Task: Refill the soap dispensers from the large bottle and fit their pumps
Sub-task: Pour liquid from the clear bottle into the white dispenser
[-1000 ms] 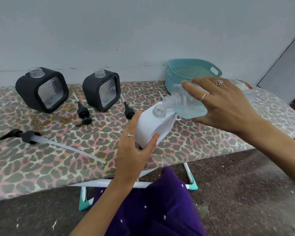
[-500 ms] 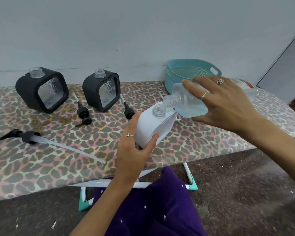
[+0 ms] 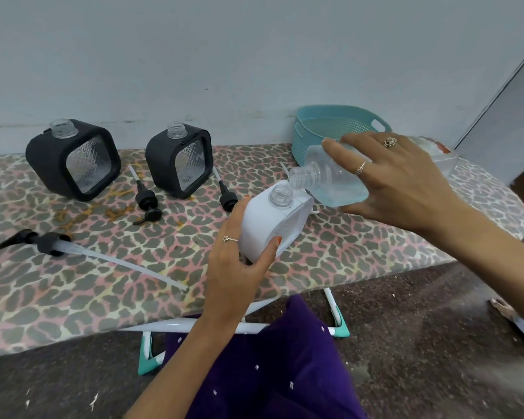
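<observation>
Step in hand: pouring from the large bottle (image 3: pixel 333 179) into the white dispenser (image 3: pixel 270 225); no stream can be made out.
Right hand: the right hand (image 3: pixel 400 182) is wrapped over the bottle's body, fingers spread across the top, tipping it so the threaded neck points down and left, just above the dispenser's mouth. Pale blue liquid pools in the low side.
Left hand: the left hand (image 3: pixel 239 267) cups the white dispenser's near side, thumb on its front face, leaning it toward the bottle, likely so the small opening meets the neck.
Waiting: two black dispensers (image 3: pixel 73 158) (image 3: pixel 179 160) stand at the back of the patterned board (image 3: pixel 73 291), necks open, apparently unfilled.
Pumps: two short black pumps (image 3: pixel 146 201) (image 3: pixel 226 196) lie beside them; the long-tubed pump (image 3: pixel 52 244), probably the big bottle's, lies well to the left.
Basket: teal basket (image 3: pixel 312 131) behind the bottle, contents not visible.
Risk: narrow mouth, hovering neck; a slip would likely spill on the cloth.
</observation>
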The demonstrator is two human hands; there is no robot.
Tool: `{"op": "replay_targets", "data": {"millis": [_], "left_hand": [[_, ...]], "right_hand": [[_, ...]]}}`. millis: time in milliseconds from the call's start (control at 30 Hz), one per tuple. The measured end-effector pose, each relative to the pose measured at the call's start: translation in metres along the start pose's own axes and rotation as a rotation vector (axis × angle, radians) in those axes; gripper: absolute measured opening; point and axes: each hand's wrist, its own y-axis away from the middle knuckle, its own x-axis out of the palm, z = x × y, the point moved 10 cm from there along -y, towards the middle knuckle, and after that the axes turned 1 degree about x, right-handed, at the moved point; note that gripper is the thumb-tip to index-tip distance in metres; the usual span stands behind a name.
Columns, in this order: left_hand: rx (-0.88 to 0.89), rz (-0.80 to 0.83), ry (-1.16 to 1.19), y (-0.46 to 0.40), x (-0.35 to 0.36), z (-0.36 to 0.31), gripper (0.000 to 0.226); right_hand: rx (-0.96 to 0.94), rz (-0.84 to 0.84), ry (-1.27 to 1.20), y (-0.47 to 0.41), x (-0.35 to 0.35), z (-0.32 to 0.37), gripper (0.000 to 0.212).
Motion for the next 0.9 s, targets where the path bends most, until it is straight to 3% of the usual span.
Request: {"op": "replay_targets", "data": {"millis": [900], "left_hand": [[0.021,0.000,-0.020,-0.0003,0.0000,0.0009,0.070]], "right_hand": [[0.005,0.011,0.018,-0.0004,0.0017,0.0011,0.091]]}}
